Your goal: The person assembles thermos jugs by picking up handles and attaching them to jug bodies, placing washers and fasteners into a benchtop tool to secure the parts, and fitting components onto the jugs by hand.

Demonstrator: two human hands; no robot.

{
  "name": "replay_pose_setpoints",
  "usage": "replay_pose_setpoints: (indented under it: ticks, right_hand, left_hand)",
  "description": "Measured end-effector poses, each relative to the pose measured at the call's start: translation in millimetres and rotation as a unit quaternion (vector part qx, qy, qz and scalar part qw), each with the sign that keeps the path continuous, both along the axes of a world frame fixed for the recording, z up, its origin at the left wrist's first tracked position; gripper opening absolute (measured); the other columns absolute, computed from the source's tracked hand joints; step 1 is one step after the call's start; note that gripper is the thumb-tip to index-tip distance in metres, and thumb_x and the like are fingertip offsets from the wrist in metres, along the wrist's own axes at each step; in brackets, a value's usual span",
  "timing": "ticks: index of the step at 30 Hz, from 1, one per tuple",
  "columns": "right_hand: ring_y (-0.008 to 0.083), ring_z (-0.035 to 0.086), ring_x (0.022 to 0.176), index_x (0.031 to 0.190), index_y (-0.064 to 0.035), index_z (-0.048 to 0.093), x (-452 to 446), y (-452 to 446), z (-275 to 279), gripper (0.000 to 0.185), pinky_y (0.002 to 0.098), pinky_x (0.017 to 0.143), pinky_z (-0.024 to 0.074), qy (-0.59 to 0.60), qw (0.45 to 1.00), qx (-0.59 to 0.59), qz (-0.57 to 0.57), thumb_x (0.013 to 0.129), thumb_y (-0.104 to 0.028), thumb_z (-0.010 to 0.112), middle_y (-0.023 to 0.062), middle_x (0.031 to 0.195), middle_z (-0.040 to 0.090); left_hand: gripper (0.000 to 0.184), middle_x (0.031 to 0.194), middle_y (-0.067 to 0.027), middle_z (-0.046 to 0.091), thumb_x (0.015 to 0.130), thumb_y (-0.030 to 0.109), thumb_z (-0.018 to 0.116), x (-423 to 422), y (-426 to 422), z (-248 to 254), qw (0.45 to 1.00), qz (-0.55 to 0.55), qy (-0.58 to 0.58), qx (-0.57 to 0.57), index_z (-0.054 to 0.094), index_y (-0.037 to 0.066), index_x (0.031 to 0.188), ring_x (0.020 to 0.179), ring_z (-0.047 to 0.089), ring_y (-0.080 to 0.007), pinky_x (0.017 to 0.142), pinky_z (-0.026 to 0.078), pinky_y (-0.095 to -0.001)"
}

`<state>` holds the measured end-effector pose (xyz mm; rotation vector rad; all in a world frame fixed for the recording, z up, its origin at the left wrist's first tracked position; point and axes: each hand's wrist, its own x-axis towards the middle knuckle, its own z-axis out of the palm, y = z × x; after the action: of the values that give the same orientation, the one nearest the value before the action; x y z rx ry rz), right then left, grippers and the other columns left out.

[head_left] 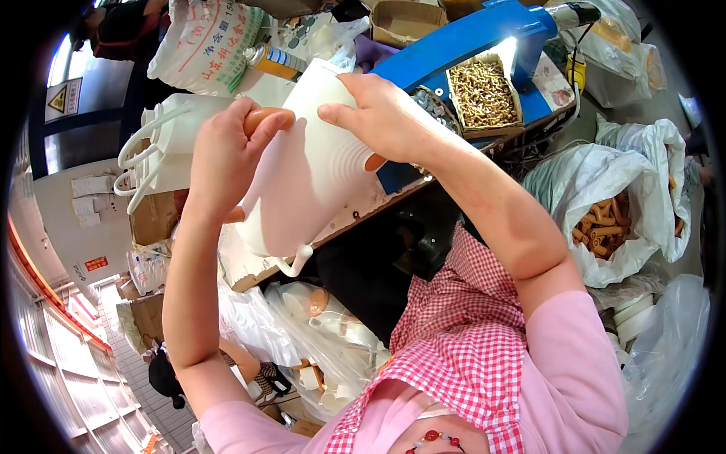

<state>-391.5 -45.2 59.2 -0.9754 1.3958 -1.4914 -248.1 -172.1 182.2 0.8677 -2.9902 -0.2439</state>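
Nearest to me are the red-and-white checked apron (461, 333) and, to its left, clear plastic bags (325, 340) holding pale parts. Beyond them, above the near edge of the workbench (253, 268), I hold a white vessel (302, 159), its smooth body marked by concentric ridges on the right side. Its long axis runs obliquely, from the near left to the far right; the small curved spout (300, 259) lies at the near end.

My left hand (231, 155) is closed, pinching a tan handle (268, 121) between thumb and curled fingers, against the vessel's left side; the forearm rises steeply from the near left. My right hand (378, 113) touches the vessel's far right part, thumb and forefinger spread, thumb tip at the wall. The remaining fingers are hidden, so I cannot tell how firmly they close. The right forearm slants in from the near right, elbow bent.

To the left of the left hand stand further white vessels (178, 121) with looped handles. Farther off, right of centre, are a blue machine arm (454, 45) and a box of brass-coloured screws (484, 94). A spray can (276, 62) and a printed white sack (208, 49) lie far left; at right, an open sack (605, 181) contains tan parts (605, 225).
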Motion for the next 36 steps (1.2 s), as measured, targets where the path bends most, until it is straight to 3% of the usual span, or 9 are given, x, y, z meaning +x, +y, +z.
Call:
replay_pose_setpoints:
  ticks: [11,15,19,22,26,28,31,32,36]
  right_hand:
    - [0.0281,0.070,0.059,0.120,0.0049,0.058,1.2,-2.2,-3.6,0.043,0.0356,0.046,0.0561,-0.014,1.000,0.000,0.016,0.098,-0.032,0.058,0.0194,0.099,0.068]
    - [0.0316,0.073,0.066,0.110,0.0083,0.064,-13.8,7.8,10.5,0.043,0.0390,0.057,0.0583,0.077,0.994,0.033,0.067,0.092,-0.031,0.062,0.0258,0.095,0.068]
    - [0.0356,0.071,0.089,0.103,0.0048,0.065,5.3,32.2,6.6,0.037,0.0408,0.084,0.0545,0.064,0.986,-0.025,-0.150,0.083,-0.026,0.072,0.0205,0.096,0.072]
    - [0.0344,0.067,0.080,0.095,-0.0052,0.061,15.8,90.4,-36.1,0.023,0.0453,0.072,0.0517,0.182,0.876,-0.205,-0.397,0.079,-0.018,0.072,0.0122,0.084,0.068]
    - [0.0116,0.064,0.076,0.093,-0.0027,0.065,13.8,307.4,-110.0,0.019,0.0265,0.066,0.0510,0.132,0.926,0.095,-0.342,0.096,-0.021,0.064,0.0063,0.085,0.067]
    - [0.0156,0.062,0.070,0.091,-0.0048,0.071,17.5,435.7,-148.0,0.022,0.0352,0.065,0.0504,-0.029,0.859,0.267,-0.435,0.095,-0.021,0.058,0.0111,0.073,0.064]
    - [0.0412,0.067,0.102,0.099,0.0018,0.072,-0.4,669.6,-134.9,0.031,0.0490,0.085,0.0515,0.277,0.591,0.640,-0.405,0.092,-0.022,0.054,0.0240,0.106,0.071]
    - [0.0397,0.068,0.099,0.101,0.0004,0.071,-3.9,721.7,-115.3,0.023,0.0440,0.087,0.0526,0.323,0.468,0.557,-0.605,0.090,-0.012,0.055,0.0217,0.103,0.073]
    - [0.0467,0.066,0.099,0.105,0.0042,0.069,-19.9,870.3,-79.0,0.030,0.0508,0.087,0.0516,0.446,0.357,0.593,-0.568,0.096,-0.016,0.049,0.0297,0.097,0.070]
  left_hand:
    - [0.028,0.088,-0.0087,0.076,0.099,0.027,0.062,6.6,-2.9,-3.5,0.999,-0.002,-0.017,-0.027,0.067,0.000,0.098,0.068,0.061,-0.0143,0.063,0.048,-0.0316]
    - [0.028,0.103,-0.0065,0.074,0.103,0.026,0.055,17.1,-46.6,-16.1,0.996,0.017,-0.002,0.090,0.069,0.002,0.108,0.093,0.065,-0.0142,0.077,0.050,-0.0272]
    - [0.027,0.099,-0.0062,0.071,0.105,0.021,0.056,17.6,-69.6,-14.9,0.993,0.008,-0.067,0.093,0.067,-0.001,0.116,0.095,0.064,-0.0150,0.089,0.047,-0.0272]
    - [0.031,0.107,-0.0106,0.072,0.104,0.021,0.056,53.3,-98.1,-22.5,0.995,-0.094,0.012,0.013,0.065,-0.002,0.123,0.098,0.065,-0.0195,0.092,0.047,-0.0294]
    - [0.032,0.121,-0.0146,0.069,0.102,0.014,0.057,147.9,-84.5,2.3,0.980,0.137,-0.017,0.143,0.061,-0.009,0.123,0.113,0.062,-0.0219,0.100,0.046,-0.0322]
    - [0.040,0.110,-0.0121,0.069,0.103,0.024,0.056,208.3,-87.5,-2.2,0.986,0.075,-0.046,0.140,0.059,-0.006,0.129,0.099,0.064,-0.0204,0.088,0.048,-0.0309]
    - [0.022,0.075,-0.0014,0.058,0.094,0.011,0.061,166.6,88.5,35.6,0.955,0.212,-0.060,0.199,0.071,-0.002,0.109,0.061,0.044,-0.0092,0.052,0.037,-0.0247]
    - [0.022,0.073,0.0001,0.055,0.094,0.010,0.060,165.5,108.3,37.2,0.944,0.226,-0.050,0.236,0.071,-0.003,0.109,0.061,0.043,-0.0093,0.053,0.037,-0.0241]
    - [0.024,0.069,0.0023,0.048,0.094,0.008,0.059,177.8,143.4,6.3,0.899,0.207,0.118,0.368,0.071,-0.004,0.113,0.060,0.042,-0.0091,0.055,0.036,-0.0226]
